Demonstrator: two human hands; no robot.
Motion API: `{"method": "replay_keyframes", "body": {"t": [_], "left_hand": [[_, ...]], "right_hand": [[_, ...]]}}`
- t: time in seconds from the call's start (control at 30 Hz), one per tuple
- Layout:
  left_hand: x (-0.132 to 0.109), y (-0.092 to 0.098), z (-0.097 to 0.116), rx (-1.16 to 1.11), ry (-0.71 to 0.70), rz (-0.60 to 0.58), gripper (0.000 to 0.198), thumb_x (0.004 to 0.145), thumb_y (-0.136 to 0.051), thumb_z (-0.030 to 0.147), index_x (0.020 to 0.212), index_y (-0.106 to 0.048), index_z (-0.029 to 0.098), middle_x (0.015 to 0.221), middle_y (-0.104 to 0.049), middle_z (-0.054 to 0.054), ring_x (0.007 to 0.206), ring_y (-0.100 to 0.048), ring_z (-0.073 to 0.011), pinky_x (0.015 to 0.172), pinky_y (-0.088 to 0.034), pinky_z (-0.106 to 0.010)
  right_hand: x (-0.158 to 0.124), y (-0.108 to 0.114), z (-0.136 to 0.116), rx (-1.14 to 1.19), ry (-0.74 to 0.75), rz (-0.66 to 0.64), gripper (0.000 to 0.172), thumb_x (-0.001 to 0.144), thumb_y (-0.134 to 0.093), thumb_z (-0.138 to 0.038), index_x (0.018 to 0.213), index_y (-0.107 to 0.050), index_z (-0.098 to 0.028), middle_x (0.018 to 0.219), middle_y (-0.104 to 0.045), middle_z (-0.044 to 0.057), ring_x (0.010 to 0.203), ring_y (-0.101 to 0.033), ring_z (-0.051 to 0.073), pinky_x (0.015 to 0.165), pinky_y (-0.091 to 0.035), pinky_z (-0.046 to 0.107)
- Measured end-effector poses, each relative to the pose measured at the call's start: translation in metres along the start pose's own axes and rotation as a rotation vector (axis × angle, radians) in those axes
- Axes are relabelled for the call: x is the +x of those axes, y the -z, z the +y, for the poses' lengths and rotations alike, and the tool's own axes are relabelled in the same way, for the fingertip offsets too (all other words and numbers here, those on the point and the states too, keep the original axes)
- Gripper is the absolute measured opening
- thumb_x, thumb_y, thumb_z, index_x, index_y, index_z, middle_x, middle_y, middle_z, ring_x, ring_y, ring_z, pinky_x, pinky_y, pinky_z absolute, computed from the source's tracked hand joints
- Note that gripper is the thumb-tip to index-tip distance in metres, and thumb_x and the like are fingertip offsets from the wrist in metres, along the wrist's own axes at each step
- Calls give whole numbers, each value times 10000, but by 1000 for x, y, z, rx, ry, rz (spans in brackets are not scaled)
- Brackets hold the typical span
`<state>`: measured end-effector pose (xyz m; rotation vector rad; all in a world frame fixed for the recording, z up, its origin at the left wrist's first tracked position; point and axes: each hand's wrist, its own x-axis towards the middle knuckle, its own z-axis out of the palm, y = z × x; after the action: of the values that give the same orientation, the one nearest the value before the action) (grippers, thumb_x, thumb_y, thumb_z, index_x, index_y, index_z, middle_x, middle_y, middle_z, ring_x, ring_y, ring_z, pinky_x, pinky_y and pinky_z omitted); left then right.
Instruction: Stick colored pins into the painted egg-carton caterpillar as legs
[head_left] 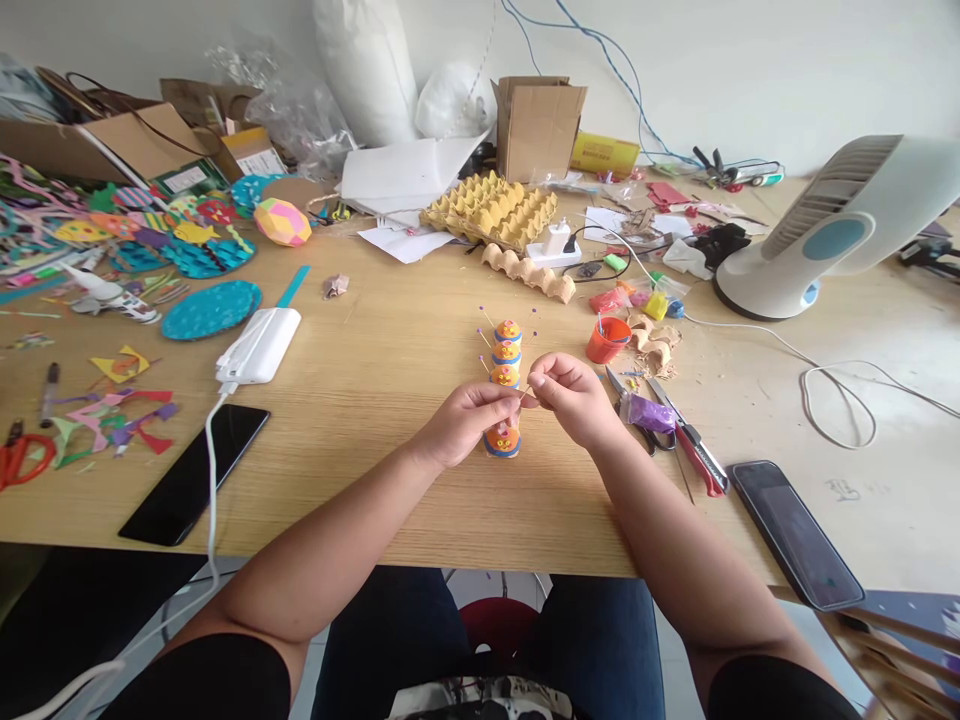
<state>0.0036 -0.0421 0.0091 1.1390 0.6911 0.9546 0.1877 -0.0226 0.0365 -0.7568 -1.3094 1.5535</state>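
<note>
A row of orange egg-carton cups with blue bands and small faces runs away from me on the table. Thin sticks tipped with purple beads poke out from the sides of the farther cups. Over the nearer part of the row, my left hand is closed in a pinch on a thin pale stick. My right hand pinches the upper end of the same stick between thumb and fingertips. Part of the row is hidden beneath my hands. The nearest cup shows just below my left fingers.
Right of my hands lie scissors, a purple clay packet, a red cutter and an orange cup. Phones flank both sides. A power bank with cable is left; a white fan stands right.
</note>
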Motion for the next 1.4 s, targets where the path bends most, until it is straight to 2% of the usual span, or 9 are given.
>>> {"method": "replay_keyframes", "body": {"t": [0.13, 0.33, 0.5, 0.67, 0.87, 1.03, 1.2, 1.4], "left_hand": [[1, -1, -1, 49, -3, 40, 320, 864, -721, 438, 739, -709, 143, 655, -580, -5, 618, -525, -107, 702, -453, -285], [2, -2, 1, 102, -23, 64, 328, 876, -706, 435, 714, -694, 150, 686, -605, -14, 630, -526, -108, 726, -464, -290], [2, -2, 1, 118, -25, 79, 314, 862, -718, 446, 785, -735, 143, 702, -616, -22, 657, -541, -121, 710, -459, -290], [2, 0, -1, 77, -12, 67, 287, 865, -723, 430, 842, -764, 148, 699, -611, -14, 635, -503, -101, 719, -448, -279], [2, 1, -2, 44, 6, 73, 291, 852, -735, 435, 849, -768, 146, 692, -606, -16, 629, -508, -106, 707, -447, -284], [2, 1, -3, 40, 7, 71, 301, 842, -739, 444, 819, -755, 144, 687, -621, -22, 637, -527, -116, 697, -454, -290], [2, 1, -1, 28, 21, 68, 292, 843, -739, 437, 820, -758, 147, 677, -610, -17, 628, -523, -115, 695, -455, -293], [1, 0, 0, 11, 30, 71, 291, 838, -744, 438, 824, -761, 148, 665, -588, -10, 640, -527, -121, 700, -447, -290]], "right_hand": [[-1, 2, -4, -171, 93, 19, 357, 821, -759, -498, 780, -587, -188, 692, -601, -15, 639, -590, 116, 610, -464, 251], [0, 4, -7, -350, 157, 82, 385, 828, -732, -540, 747, -607, -185, 698, -587, -2, 641, -505, 116, 602, -409, 259], [1, 8, -6, -232, 80, 47, 362, 803, -763, -523, 784, -650, -179, 701, -576, -8, 610, -456, 103, 569, -356, 256], [1, 13, -3, -107, 0, 2, 374, 868, -689, -533, 908, -729, -163, 570, -379, -70, 519, -272, 76, 503, -206, 253], [0, 9, -8, -143, 15, 19, 343, 780, -787, -497, 769, -692, -168, 620, -510, -34, 552, -338, 81, 523, -273, 256], [0, 5, -11, -157, 43, 32, 331, 771, -802, -477, 729, -666, -177, 603, -512, -34, 562, -379, 88, 540, -319, 255], [-1, 7, -8, -141, 34, 37, 336, 768, -800, -485, 732, -671, -177, 611, -517, -33, 543, -339, 81, 514, -274, 253], [1, 11, -4, -82, -47, 18, 369, 782, -767, -530, 803, -704, -167, 551, -432, -62, 517, -281, 74, 495, -199, 254]]}}
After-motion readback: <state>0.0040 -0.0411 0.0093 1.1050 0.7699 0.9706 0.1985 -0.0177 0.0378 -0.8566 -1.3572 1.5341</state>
